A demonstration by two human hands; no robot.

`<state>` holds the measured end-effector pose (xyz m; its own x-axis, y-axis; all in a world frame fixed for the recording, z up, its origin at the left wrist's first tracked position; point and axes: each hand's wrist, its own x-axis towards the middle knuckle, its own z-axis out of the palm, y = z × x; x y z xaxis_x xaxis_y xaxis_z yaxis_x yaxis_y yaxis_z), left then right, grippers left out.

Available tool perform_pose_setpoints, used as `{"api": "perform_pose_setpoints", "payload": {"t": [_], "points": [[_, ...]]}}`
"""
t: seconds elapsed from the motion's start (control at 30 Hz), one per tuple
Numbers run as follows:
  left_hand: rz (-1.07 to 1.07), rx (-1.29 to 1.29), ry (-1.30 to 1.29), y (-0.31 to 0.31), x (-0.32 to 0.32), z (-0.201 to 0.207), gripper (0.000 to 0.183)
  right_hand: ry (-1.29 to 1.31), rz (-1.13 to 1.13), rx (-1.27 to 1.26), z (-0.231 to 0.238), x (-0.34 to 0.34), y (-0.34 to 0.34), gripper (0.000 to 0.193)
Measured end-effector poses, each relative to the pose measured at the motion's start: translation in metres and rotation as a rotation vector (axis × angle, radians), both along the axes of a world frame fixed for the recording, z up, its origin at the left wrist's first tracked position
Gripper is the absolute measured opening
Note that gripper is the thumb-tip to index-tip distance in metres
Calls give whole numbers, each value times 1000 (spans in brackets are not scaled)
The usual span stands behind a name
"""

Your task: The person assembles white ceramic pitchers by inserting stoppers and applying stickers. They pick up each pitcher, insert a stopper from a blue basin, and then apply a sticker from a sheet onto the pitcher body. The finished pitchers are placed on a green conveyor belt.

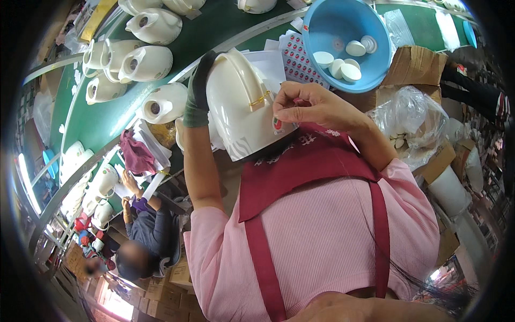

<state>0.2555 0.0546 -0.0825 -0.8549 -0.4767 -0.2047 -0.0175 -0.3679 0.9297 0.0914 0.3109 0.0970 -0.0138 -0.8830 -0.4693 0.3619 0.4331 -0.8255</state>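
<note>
White kettle [232, 99], in left grip [200, 88], red sticker [277, 124]

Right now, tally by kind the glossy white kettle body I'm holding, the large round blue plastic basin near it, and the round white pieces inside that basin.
Glossy white kettle body: 1
Large round blue plastic basin: 1
Round white pieces visible inside: 6
Total: 8

The kettle [229, 102] in your grip shines; far left of it, a lamp [29, 183] glows bright. Farther out, things bend into black.
</note>
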Motion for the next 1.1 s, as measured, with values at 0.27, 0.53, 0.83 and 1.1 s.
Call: {"api": "perform_pose_setpoints", "payload": {"t": [0.27,0.53,0.83,1.1], "points": [[121,695,-190,10,-9,23,34,322,81,-127,-3,5,-2,24],[160,513,-194,13,-10,18,36,456,76,-167,-5,11,-3,17],[84,608,-199,21,-10,20,42,730,-178,-192,-10,25,2,52],[-48,-472,-261,-48,-65,94,49,1050,-630,-156,-48,-23,-23,67]]}}
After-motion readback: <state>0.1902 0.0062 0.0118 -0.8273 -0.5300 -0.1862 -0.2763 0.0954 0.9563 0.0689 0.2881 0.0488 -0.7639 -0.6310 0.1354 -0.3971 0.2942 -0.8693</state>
